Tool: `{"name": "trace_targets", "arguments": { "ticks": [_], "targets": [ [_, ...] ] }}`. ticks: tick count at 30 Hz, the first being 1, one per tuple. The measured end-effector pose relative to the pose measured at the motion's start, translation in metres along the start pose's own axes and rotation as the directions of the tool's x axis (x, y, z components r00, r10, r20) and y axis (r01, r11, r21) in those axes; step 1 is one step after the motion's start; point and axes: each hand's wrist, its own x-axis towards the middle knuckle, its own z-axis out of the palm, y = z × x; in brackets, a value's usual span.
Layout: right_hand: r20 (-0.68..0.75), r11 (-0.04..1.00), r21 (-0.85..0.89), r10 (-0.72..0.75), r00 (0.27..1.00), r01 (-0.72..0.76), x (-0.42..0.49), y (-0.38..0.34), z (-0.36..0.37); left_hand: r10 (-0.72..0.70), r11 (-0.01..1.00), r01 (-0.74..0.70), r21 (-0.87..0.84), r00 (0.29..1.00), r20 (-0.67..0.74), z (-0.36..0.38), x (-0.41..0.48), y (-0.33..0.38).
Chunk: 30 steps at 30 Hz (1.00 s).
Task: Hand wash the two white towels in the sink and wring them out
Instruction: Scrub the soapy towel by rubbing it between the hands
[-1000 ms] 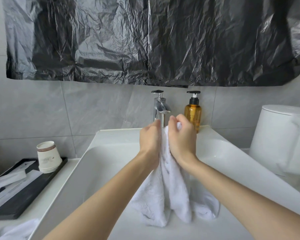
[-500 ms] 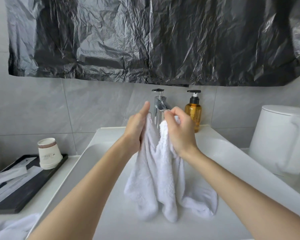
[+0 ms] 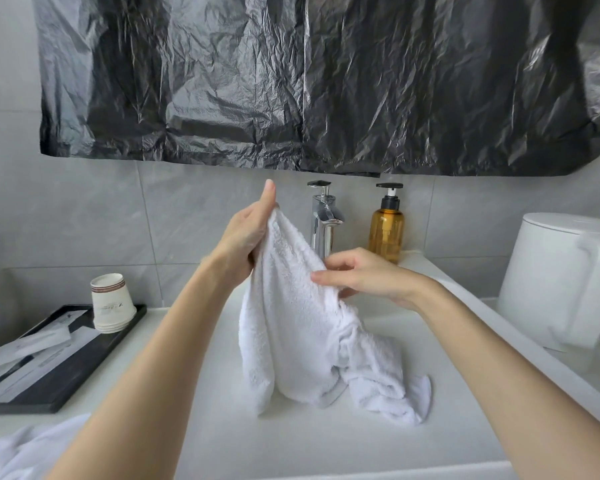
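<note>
A white towel [image 3: 291, 323] hangs over the white sink [image 3: 291, 441], its lower folds resting on the basin floor. My left hand [image 3: 246, 237] grips the towel's top corner, raised left of the faucet [image 3: 323, 220]. My right hand [image 3: 364, 275] pinches the towel's right edge lower down, in front of the faucet. A second white towel [image 3: 18, 452] lies on the counter at the bottom left, partly out of frame.
An amber soap pump bottle [image 3: 387, 230] stands right of the faucet. A black tray [image 3: 66, 372] with packets and stacked paper cups [image 3: 111, 303] sits on the left counter. A white lidded bin [image 3: 565, 278] stands at the right. Black plastic sheeting covers the wall above.
My hands have separated: the left rose up and leftward with the towel's corner, the right slid down along the edge. The towel has spread open between them.
</note>
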Motion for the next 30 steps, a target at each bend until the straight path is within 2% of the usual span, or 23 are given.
{"name": "trace_targets", "arguments": {
  "ticks": [2,3,5,7,9,10,12,13,15,17,19,20,22,23,25,27,28,30],
  "targets": [
    [0.021,0.995,0.1,0.002,1.0,-0.004,-0.001,-0.002,-0.002,0.031,0.999,-0.031,0.043,0.999,0.008,0.0,0.001,-0.002],
    [-0.031,0.986,0.169,-0.002,1.0,0.007,-0.001,-0.003,-0.005,0.05,0.996,-0.048,0.076,0.999,-0.021,-0.001,0.002,-0.004],
    [-0.271,0.965,0.227,-0.07,0.96,0.134,0.0,-0.004,-0.015,0.118,0.977,-0.104,0.184,0.991,-0.067,-0.003,0.003,-0.009],
    [-0.51,0.943,0.189,-0.146,0.848,0.276,-0.003,-0.007,-0.025,0.152,0.939,-0.144,0.314,0.988,-0.001,-0.003,0.004,-0.014],
    [-0.637,0.921,0.175,-0.164,0.753,0.349,-0.008,-0.008,-0.032,0.086,0.863,-0.158,0.479,0.982,0.169,0.0,0.003,-0.02],
    [-0.669,0.914,0.166,-0.171,0.723,0.37,-0.011,-0.008,-0.035,0.029,0.789,-0.164,0.592,0.972,0.232,0.003,0.003,-0.024],
    [-0.711,0.903,0.17,-0.166,0.684,0.395,-0.014,-0.008,-0.038,-0.084,0.654,-0.152,0.741,0.959,0.27,0.006,0.005,-0.03],
    [-0.733,0.898,0.179,-0.15,0.663,0.401,-0.015,-0.009,-0.041,-0.134,0.65,-0.122,0.75,0.953,0.271,0.006,0.004,-0.031],
    [-0.766,0.908,0.182,-0.109,0.634,0.376,-0.018,-0.008,-0.046,-0.184,0.729,-0.082,0.68,0.933,0.31,0.002,0.004,-0.031],
    [-0.75,0.946,0.135,-0.096,0.655,0.293,-0.021,-0.004,-0.05,-0.157,0.841,-0.042,0.54,0.935,0.318,-0.005,0.002,-0.026],
    [-0.688,0.985,0.058,-0.079,0.721,0.164,-0.021,0.0,-0.05,-0.111,0.928,0.007,0.372,0.959,0.26,-0.012,0.0,-0.02],
    [-0.655,0.995,0.032,-0.051,0.754,0.095,-0.018,0.003,-0.049,-0.089,0.946,0.018,0.323,0.974,0.208,-0.014,0.0,-0.017],
    [-0.553,0.999,-0.012,0.018,0.833,-0.03,-0.012,0.007,-0.045,0.006,0.917,-0.041,0.398,0.996,0.09,-0.016,0.002,-0.013],
    [-0.461,0.994,-0.065,0.047,0.886,-0.086,-0.009,0.011,-0.042,0.096,0.865,-0.109,0.49,0.994,0.051,-0.016,0.003,-0.012],
    [-0.177,0.954,-0.235,0.145,0.973,-0.184,-0.007,0.014,-0.035,0.315,0.693,-0.271,0.669,0.947,0.058,-0.015,0.005,-0.013],
    [0.049,0.921,-0.321,0.248,0.968,-0.22,-0.012,0.014,-0.03,0.432,0.499,-0.318,0.806,0.898,0.087,-0.014,0.006,-0.016],
    [0.073,0.924,-0.317,0.247,0.966,-0.212,-0.013,0.015,-0.03,0.446,0.408,-0.28,0.869,0.892,0.078,-0.015,0.006,-0.018],
    [-0.016,0.948,-0.272,0.17,0.985,-0.168,-0.014,0.016,-0.032,0.457,0.289,-0.188,0.939,0.889,0.037,-0.017,0.004,-0.02]
  ]
}}
